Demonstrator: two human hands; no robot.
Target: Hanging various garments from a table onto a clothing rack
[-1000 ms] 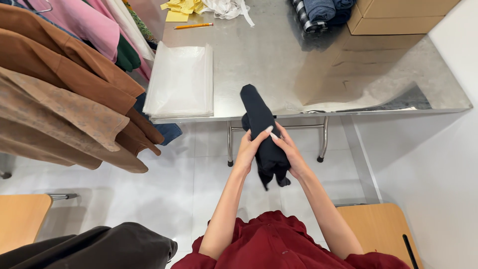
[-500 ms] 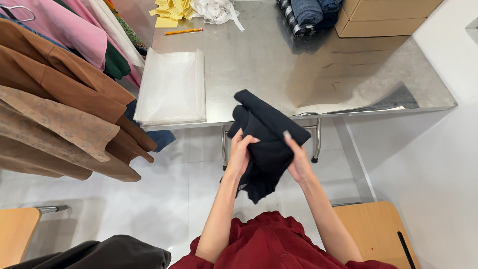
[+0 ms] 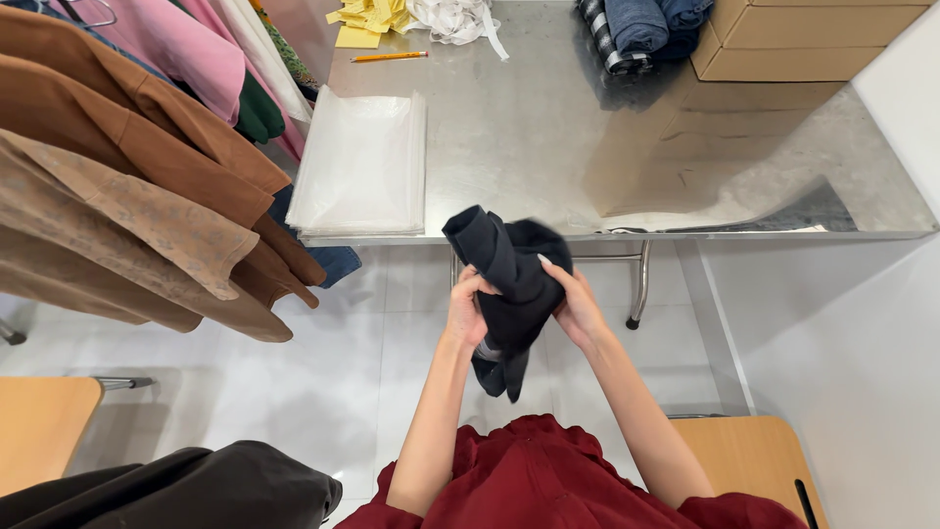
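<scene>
gripping a bunched black garment [image 3: 509,279], both hands [image 3: 468,312] [image 3: 580,306] partly hide its folds.

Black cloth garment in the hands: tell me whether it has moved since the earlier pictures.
Yes. The black cloth garment has bunched up and risen slightly toward the front edge of the steel table; earlier more hung below it.

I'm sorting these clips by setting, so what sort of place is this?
Probably a garment packing or sorting room: hanging clothes beside a steel table with a stack of clear bags, while both hands bundle a black garment.
</scene>
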